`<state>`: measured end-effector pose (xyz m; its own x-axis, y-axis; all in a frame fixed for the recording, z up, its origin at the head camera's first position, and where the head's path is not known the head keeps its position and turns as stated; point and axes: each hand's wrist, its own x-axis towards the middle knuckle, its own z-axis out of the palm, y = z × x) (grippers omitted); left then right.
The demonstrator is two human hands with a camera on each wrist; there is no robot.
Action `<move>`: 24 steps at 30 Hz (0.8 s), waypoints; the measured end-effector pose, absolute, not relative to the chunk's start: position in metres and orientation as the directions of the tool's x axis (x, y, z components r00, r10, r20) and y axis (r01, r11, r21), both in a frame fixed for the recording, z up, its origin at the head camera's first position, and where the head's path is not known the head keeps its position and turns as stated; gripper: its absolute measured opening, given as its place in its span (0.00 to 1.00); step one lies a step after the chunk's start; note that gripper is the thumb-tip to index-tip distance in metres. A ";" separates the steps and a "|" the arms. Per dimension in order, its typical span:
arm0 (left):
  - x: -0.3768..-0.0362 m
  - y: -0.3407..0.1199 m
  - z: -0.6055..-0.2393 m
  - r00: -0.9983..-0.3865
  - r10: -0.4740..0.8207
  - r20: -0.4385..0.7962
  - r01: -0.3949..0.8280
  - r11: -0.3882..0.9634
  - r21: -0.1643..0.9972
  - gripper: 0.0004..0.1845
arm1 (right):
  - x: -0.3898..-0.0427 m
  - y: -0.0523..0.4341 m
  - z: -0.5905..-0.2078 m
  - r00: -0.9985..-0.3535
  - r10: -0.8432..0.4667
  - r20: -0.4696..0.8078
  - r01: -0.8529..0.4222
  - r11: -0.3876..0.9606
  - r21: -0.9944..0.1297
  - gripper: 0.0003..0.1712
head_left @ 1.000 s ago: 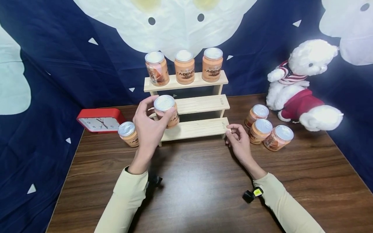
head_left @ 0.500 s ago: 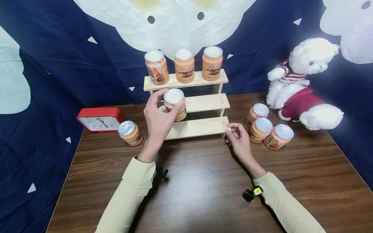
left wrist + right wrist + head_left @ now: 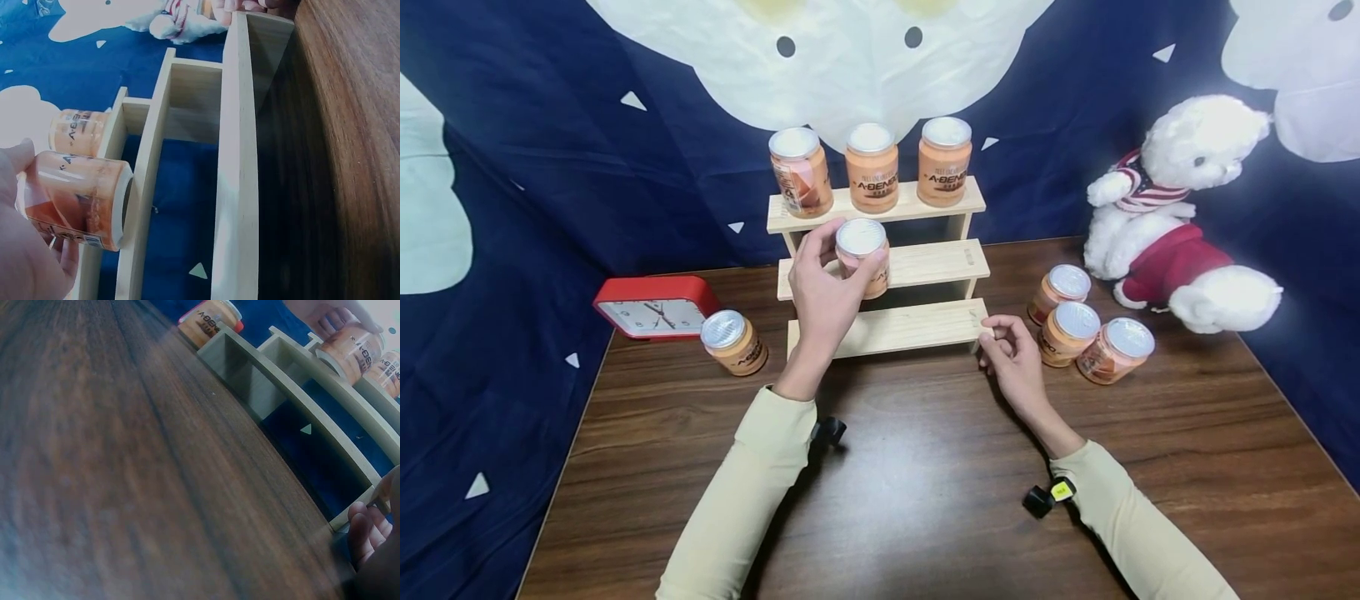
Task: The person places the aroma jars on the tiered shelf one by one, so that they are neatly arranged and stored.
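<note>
We see even, bright light from above; jar lids (image 3: pixel 861 237) glare white. Soft shadows fall beneath our sleeves. The wrist views blur the counter (image 3: pixel 94 456) nearby, and edges bend.

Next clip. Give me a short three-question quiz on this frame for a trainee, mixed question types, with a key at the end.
1. True or false: the left hand holds an orange jar at the middle step of the wooden stepped shelf.
2. How many jars stand on the top step? A) two B) three C) four
3. Fill in: the right hand touches the right end of the shelf's ______ step.

Key
1. True. The fingers wrap the jar, its base at the middle step; whether it fully rests there cannot be told.
2. B. Three jars stand in a row on top.
3. Bottom. Its fingertips meet that corner, next to three jars on the table.
</note>
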<state>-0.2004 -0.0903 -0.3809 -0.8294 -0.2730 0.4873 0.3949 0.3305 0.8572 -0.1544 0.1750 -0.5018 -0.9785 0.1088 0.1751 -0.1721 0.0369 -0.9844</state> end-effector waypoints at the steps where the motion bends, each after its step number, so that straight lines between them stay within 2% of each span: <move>1: -0.202 -0.089 -0.381 -0.830 -0.277 0.483 0.390 0.329 0.860 0.35 | -0.154 0.175 -0.502 -0.979 0.107 0.175 -0.172 0.038 -0.984 0.12; 9: -0.209 -0.081 -0.381 -0.843 -0.283 0.457 0.386 0.273 0.881 0.39 | -0.154 0.175 -0.503 -0.977 0.109 0.186 -0.184 0.029 -0.983 0.13; 24: -0.219 -0.069 -0.387 -0.837 -0.266 0.478 0.416 0.257 0.872 0.34 | -0.154 0.174 -0.501 -0.978 0.107 0.177 -0.174 0.035 -0.984 0.12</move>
<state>-0.2194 -0.0693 -0.3867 -0.8371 -0.2663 0.4778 0.4160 0.2574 0.8722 -0.1541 0.1745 -0.5014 -0.9784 0.1072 0.1769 -0.1742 0.0345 -0.9841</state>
